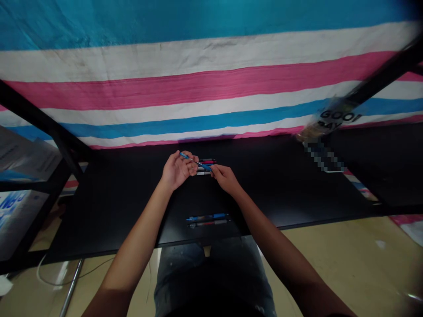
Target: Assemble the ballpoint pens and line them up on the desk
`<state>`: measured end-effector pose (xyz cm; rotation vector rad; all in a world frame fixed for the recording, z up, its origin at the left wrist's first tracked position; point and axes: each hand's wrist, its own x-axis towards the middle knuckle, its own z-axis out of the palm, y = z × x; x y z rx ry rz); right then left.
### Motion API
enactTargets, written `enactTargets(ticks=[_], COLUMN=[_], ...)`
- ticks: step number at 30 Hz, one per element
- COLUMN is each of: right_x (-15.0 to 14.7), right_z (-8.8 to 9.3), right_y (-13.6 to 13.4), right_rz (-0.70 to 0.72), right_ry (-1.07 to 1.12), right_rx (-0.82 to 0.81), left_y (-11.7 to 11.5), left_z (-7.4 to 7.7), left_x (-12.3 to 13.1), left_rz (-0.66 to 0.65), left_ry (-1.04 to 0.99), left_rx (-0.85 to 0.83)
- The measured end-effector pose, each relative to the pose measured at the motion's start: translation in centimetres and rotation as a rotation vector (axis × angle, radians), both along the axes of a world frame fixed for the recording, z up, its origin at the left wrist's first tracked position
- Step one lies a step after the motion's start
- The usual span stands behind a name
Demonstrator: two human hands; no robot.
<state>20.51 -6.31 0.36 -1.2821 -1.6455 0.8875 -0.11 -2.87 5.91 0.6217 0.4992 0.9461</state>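
While holding a blue pen at both ends

While holding the left end in loosely curled fingers of the left hand, pinching the right end in narrowed fingertips of the right hand, overlapping the row of pens in view, above the black tabletop. Possibly risking a drop through slack left fingers, or a scattered row from bumping knuckles.

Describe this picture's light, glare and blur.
Head view: dim light, a soft sheen on the flat black tabletop, brighter glints on the glossy tan floor; head view: the translucent item with black lettering is blurred; head view: the slim blue pen looks soft.
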Motion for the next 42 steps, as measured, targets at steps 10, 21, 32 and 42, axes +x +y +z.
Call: enactTargets(ticks=[10,21,32,42], right_x=[-0.6,-0.5,-0.4,0.2], right_z=[0.3,-0.4,-0.7,-0.2], right_y=[-0.2,0.1,0.0,0.1], right_rz=[0.059,-0.063,-0.083,-0.074], right_ry=[0.139,0.190,0.151,0.039], right_rx=[0.018,0.036,0.037,0.096], left_y=[-0.2,-0.6,-0.6,-0.4], left_z=[0.3,0.2,-0.5,-0.6], left_x=[0.1,0.5,0.6,0.2], left_rz=[0.173,0.165,0.187,0.299], left_ry=[-0.126,-0.103,-0.144,-0.138], left_rx=[-0.139,-0.082,-0.062,-0.052])
